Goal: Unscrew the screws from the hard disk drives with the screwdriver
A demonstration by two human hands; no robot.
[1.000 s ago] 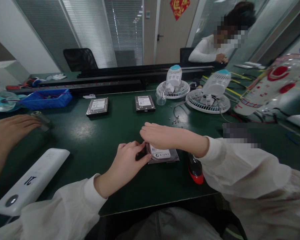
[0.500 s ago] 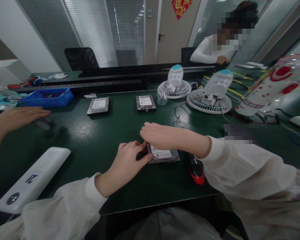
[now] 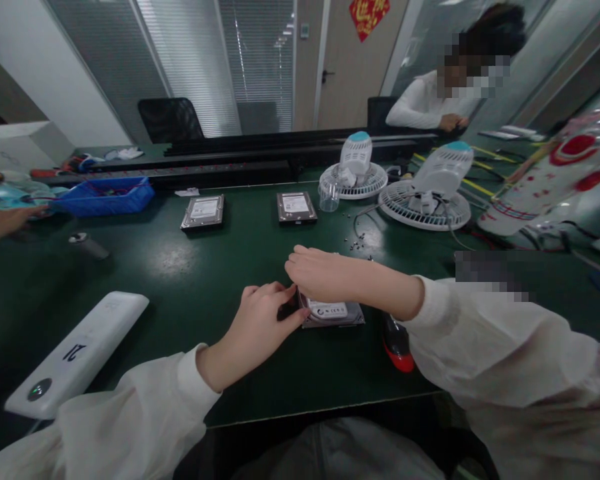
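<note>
A silver hard drive [image 3: 333,313] with a white label lies flat on the green table in front of me. My left hand [image 3: 260,323] pinches its left edge, the thumb on its near corner and the fingers at the far side. Over the drive's top is my right hand [image 3: 325,272], curled with the fingers bent down. Its fingertips, and anything between them, are hidden behind the back of the hand. Below my right wrist lies a black-and-red handled tool [image 3: 399,343], partly covered by the sleeve.
Two more hard drives [image 3: 203,212] lie farther back. Small screws [image 3: 359,241] are scattered near a clear cup [image 3: 329,197] and two white fans [image 3: 425,205]. Left are a white power bank [image 3: 80,353], a grey cylinder [image 3: 89,246], a blue bin [image 3: 105,197] and another person's hand [image 3: 7,223].
The other person's hand has drawn back to the left, uncovering the grey cylinder. The view has shifted slightly; both my hands keep their places at the hard drive.
</note>
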